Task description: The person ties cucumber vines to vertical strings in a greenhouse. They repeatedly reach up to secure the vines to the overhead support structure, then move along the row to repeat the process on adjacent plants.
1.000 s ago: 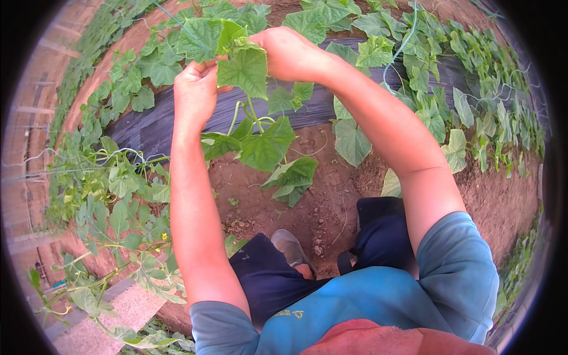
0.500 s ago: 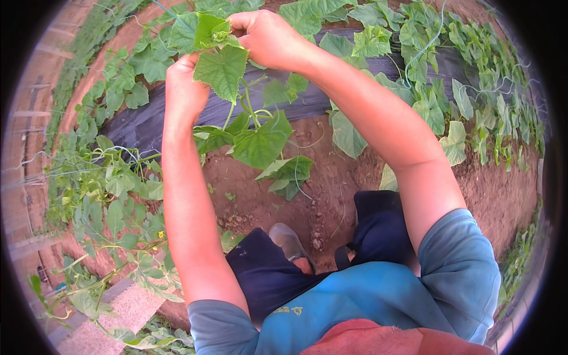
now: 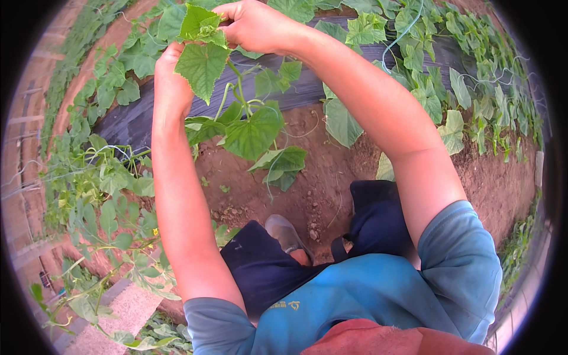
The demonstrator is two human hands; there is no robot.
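A young cucumber vine point(image 3: 236, 84) with broad toothed leaves rises in front of me, its curled growing tip point(image 3: 207, 28) between my two hands. On the left of the tip, my left hand point(image 3: 171, 80) is closed, and a large leaf point(image 3: 203, 68) covers part of its fingers. My right hand point(image 3: 254, 26) pinches close against the tip from the right, fingers curled in. Exactly which part of the stem or string lies in the fingertips is hidden by leaves. Lower leaves point(image 3: 254, 131) of the same vine hang below my hands.
Dark plastic mulch point(image 3: 133, 121) covers the bed behind the vine. More vines point(image 3: 417, 47) grow to the right, with a light blue string point(image 3: 397, 40) among them. Leafy stems point(image 3: 112, 222) spread at the left. Brown soil point(image 3: 319, 160) and my shoe point(image 3: 286, 235) lie below.
Both hands and the vine tip have shifted slightly left and up in the picture. The grip of both hands around the tip looks much the same.
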